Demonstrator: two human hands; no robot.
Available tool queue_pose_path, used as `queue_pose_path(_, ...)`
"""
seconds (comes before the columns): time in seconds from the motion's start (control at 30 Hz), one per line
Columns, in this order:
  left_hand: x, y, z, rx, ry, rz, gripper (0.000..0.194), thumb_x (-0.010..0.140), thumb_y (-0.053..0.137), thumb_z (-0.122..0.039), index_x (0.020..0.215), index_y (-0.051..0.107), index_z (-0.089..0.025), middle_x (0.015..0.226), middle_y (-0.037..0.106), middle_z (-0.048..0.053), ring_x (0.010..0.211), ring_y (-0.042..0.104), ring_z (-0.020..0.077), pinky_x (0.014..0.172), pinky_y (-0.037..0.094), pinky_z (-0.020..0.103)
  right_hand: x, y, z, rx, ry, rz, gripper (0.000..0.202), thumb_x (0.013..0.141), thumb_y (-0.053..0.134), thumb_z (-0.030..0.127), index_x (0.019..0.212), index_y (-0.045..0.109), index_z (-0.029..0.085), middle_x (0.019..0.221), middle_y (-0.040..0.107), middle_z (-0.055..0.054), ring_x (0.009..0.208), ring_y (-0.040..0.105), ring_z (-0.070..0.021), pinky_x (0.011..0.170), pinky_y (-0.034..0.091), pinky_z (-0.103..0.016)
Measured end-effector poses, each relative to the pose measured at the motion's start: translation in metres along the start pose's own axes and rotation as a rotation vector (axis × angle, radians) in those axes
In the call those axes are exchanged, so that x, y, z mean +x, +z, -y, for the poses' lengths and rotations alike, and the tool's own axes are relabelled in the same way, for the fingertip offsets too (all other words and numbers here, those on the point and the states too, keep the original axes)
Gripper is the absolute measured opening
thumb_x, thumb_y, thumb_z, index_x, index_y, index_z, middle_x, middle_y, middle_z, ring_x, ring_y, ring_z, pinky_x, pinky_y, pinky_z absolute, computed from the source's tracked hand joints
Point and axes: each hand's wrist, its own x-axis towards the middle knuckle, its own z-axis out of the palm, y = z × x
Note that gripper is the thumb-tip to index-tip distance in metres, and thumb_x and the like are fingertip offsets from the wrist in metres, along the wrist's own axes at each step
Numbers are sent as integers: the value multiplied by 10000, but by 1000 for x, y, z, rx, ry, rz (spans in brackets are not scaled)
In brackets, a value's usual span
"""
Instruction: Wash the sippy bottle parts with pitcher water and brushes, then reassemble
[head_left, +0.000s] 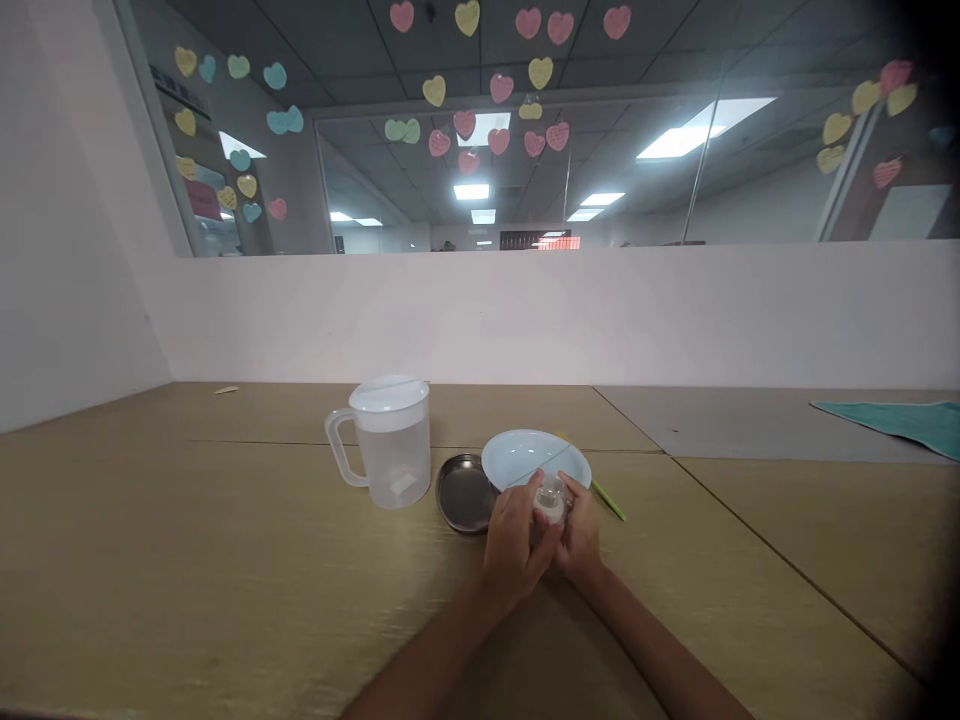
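So both hands are on one thing here: the fingers (536, 480) of the left hand (514, 535) and the right hand (581, 530) are wrapped around a small clear jar (551, 498), gripping it from both sides. Left has it from 9 o'clock, right from 3. It's touching both, so neither hand is really nearer. It looks whitish lower down; can't tell if that's contents or the jar itself. Can't call its long axis either, too much is covered.

Going outward from the jar: the bowl (525, 458) is just past the fingertips, at 11 to 12 o'clock, the nearest thing that way. The dark dish (465, 495) is at 9, beside the left hand, its edge partly behind the bowl in this view. The lidded jug (394, 460) stands upright past that, toward 10, handle pointing to 9. A green stick (609, 502) pokes out around 3, slanting toward 4. Way off at 2, a teal cloth (900, 425) lies on the surface (262, 560).
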Motion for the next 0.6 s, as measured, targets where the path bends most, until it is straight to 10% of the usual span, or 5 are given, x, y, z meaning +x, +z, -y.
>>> queue_pose_path(0.27, 3, 0, 29, 81, 60, 122, 965, 670, 541, -650, 1390, 195, -110, 1192, 508, 171, 1073, 473, 287, 939, 344, 448, 7, -3, -2, 51, -14, -37, 535, 727, 568, 410, 1157, 399, 139, 972, 554, -114, 841, 577, -219, 697, 507, -365)
queue_pose_path(0.43, 4, 6, 32, 49, -28, 198, 1094, 529, 756, -477, 1399, 173, -161, 1231, 480, 148, 1107, 445, 297, 960, 335, 468, 20, -13, 5, 73, -13, 25, 507, 710, 584, 387, 1139, 444, 157, 965, 607, -103, 802, 600, -209, 674, 511, -333)
queue_pose_path(0.6, 0, 7, 35, 42, -5, 167, 835, 697, 633, -272, 1397, 190, -169, 1244, 477, 137, 1121, 436, 266, 976, 339, 453, 31, -23, 12, 51, -109, 41, 458, 705, 563, 384, 1095, 476, 160, 914, 638, -105, 798, 624, -227, 681, 515, -345)
